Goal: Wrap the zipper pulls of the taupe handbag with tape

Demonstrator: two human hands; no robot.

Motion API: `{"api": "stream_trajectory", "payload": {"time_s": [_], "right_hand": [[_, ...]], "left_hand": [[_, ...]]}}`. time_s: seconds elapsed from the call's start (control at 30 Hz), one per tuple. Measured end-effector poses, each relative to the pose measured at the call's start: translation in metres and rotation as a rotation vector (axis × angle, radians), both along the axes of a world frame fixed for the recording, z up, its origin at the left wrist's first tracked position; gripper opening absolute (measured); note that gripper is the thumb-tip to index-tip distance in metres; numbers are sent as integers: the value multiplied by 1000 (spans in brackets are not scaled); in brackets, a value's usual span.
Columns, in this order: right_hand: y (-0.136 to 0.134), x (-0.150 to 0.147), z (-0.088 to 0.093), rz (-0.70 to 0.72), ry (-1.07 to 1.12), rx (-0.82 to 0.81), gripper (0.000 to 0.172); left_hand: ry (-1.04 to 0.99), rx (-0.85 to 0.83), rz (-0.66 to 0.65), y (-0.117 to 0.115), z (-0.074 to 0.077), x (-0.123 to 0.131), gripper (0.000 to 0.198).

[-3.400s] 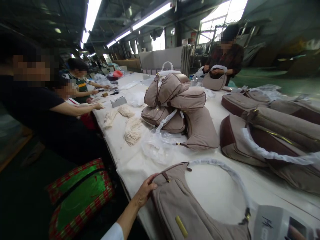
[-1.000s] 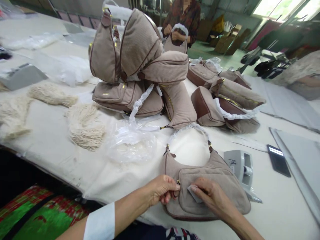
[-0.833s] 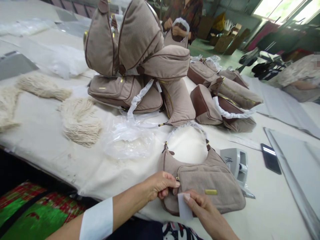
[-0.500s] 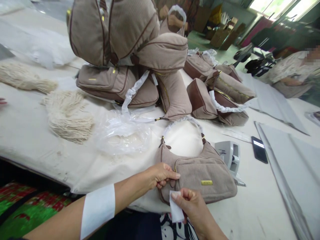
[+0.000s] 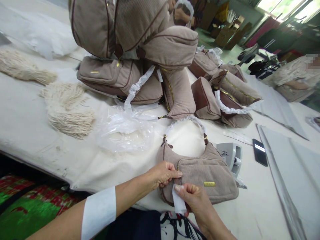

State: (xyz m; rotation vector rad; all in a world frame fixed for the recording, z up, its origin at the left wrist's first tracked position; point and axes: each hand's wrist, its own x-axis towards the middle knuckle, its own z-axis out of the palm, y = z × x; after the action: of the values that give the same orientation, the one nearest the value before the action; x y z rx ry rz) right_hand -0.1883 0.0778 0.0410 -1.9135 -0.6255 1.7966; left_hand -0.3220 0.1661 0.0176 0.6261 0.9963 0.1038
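A taupe corduroy handbag [image 5: 200, 166] lies on the table in front of me, its curved strap [image 5: 186, 120] wrapped in white material and a gold plate [image 5: 209, 183] on its front pocket. At the pocket's left edge, my left hand [image 5: 166, 174] is closed in a pinch on the brown zipper pull, mostly covered by the fingers. Just below it, my right hand [image 5: 193, 196] pinches a small white paper strip [image 5: 178, 201] between thumb and fingers. The strip's upper end is close to the zipper pull; whether they touch is unclear.
Stacked taupe bags [image 5: 140, 43] rise behind, with more bags [image 5: 225, 96] to the right. Clear plastic [image 5: 125, 133] and cream string bundles [image 5: 70, 110] lie left. A white tape dispenser [image 5: 231, 156], a phone [image 5: 260, 151] and grey sheets [image 5: 292, 166] are right. Other people work beyond.
My right hand has brought the paper strip up closer to the left hand and the pocket edge. The left hand keeps its pinch, and the view has shifted slightly.
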Motion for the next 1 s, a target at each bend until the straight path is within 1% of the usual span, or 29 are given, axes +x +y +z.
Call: {"api": "stream_trajectory", "payload": {"time_s": [0.2,0.27,0.33,0.43,0.57,0.67,0.73,0.83,0.9,0.97,1.0], "right_hand": [[13,-6,6,-163,85,-76,49],[20,-11,8,-234,79,-82,49],[25,-15,11,-311,54,-61,49],[27,-19,11,-376,45,-44,48],[26,-22,8,-394,57,-53,48],[29,-21,9,-380,67,-89,50],[31,-18,11,-334,82,-121,50],[32,-14,12,-254,95,-155,47],[31,-11,11,-241,95,-153,44],[32,-9,10,-248,99,-125,42],[33,-9,9,-251,105,-97,42]], "left_hand": [[-3,22,-8,3,-2,2,38],[1,39,1,3,1,1,37],[10,74,36,1,5,-4,38],[19,163,61,-9,9,-12,36],[88,316,75,-26,5,-18,27],[48,408,74,-31,-1,-17,25],[45,524,23,-28,-2,-17,23],[170,822,-75,-16,-2,-17,19],[232,976,-132,-7,-3,-17,18],[203,1053,-175,0,-5,-17,17],[168,1051,-181,3,-5,-17,17]]}}
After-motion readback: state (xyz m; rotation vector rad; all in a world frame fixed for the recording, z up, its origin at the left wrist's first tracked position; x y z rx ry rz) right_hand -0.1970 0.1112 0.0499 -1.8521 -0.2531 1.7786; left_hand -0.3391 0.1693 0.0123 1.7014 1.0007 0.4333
